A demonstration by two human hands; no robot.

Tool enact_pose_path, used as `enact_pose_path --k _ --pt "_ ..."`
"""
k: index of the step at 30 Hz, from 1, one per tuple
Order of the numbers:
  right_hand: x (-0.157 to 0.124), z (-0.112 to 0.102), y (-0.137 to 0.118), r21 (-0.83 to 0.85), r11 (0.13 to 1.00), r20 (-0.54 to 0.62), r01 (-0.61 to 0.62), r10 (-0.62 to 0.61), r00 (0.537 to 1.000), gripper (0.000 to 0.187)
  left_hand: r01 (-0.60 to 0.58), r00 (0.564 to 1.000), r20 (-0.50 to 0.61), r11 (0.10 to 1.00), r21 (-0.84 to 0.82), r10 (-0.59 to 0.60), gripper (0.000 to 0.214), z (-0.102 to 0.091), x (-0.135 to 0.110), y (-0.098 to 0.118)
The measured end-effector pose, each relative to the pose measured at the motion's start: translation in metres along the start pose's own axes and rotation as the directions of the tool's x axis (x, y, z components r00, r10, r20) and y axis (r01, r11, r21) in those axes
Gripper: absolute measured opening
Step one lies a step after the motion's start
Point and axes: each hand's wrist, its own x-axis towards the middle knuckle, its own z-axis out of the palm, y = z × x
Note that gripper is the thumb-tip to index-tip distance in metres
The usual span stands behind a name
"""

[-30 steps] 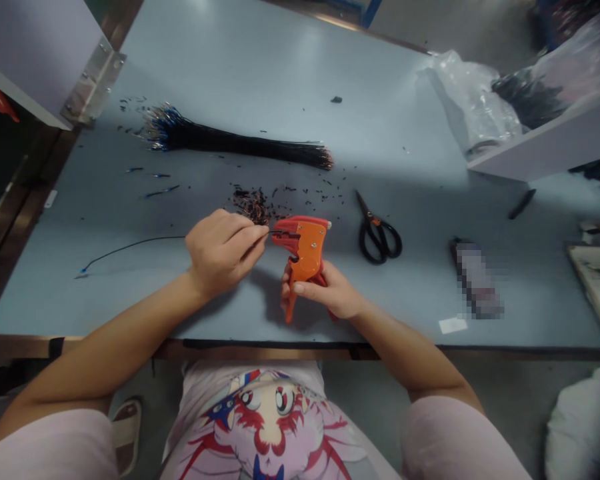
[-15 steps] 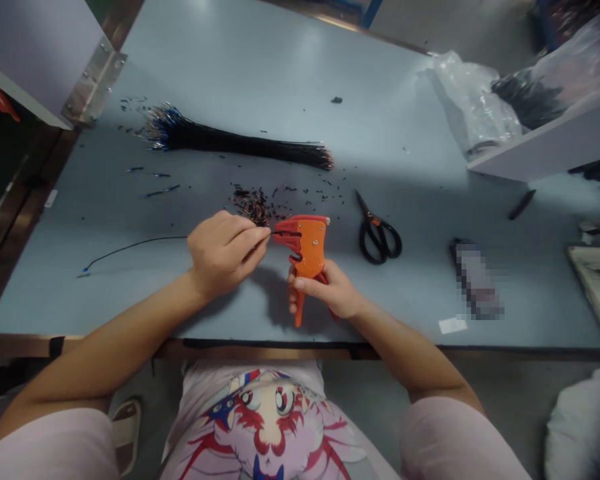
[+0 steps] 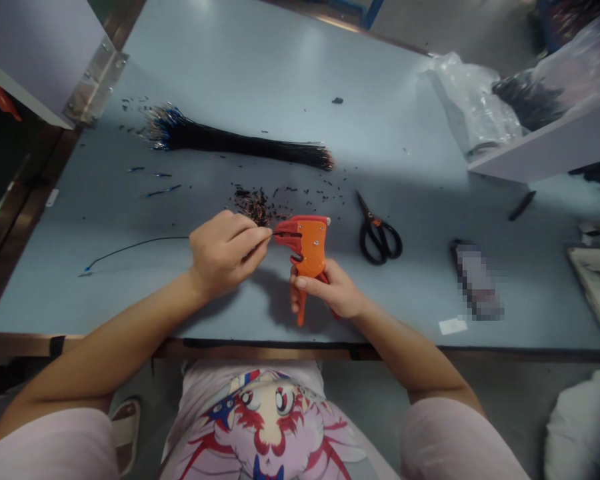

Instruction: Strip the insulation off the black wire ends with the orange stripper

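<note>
Left hand (image 3: 225,257) pinching a thin black wire (image 3: 140,247), its tip at the open jaws of an orange wire stripper (image 3: 307,247); the wire's far end trails toward the desk's (image 3: 230,80) left edge. Right hand (image 3: 330,290) clamped on the stripper's handles, near the front edge. Hands apart, just beside each other. Behind them: a bundle of wires (image 3: 235,143) and a heap of cut scraps (image 3: 253,205). Right of the stripper: black-handled scissors (image 3: 377,237).
</note>
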Motion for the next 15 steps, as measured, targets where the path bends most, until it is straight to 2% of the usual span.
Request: enact_pose_path --k 5,10,15 --pt "-0.0008 0.0024 -0.0016 -0.041 0.999 -0.008 -0.009 0.009 1.0 0.028 -0.07 0.993 -0.1 0.997 -0.013 0.068 0.008 0.0 0.0014 -0.0004" --pt "-0.0019 0.0011 -0.0007 -0.026 1.0 0.026 -0.016 0.016 1.0 0.028 -0.057 0.995 -0.088 0.998 -0.018 0.055 0.009 -0.0003 0.0024 -0.0001" --pt "-0.0026 -0.0021 0.0002 0.08 0.996 0.08 -0.035 0.028 0.996 0.024 -0.025 0.996 -0.087 0.997 -0.07 0.018 0.01 -0.0005 0.0042 -0.0008"
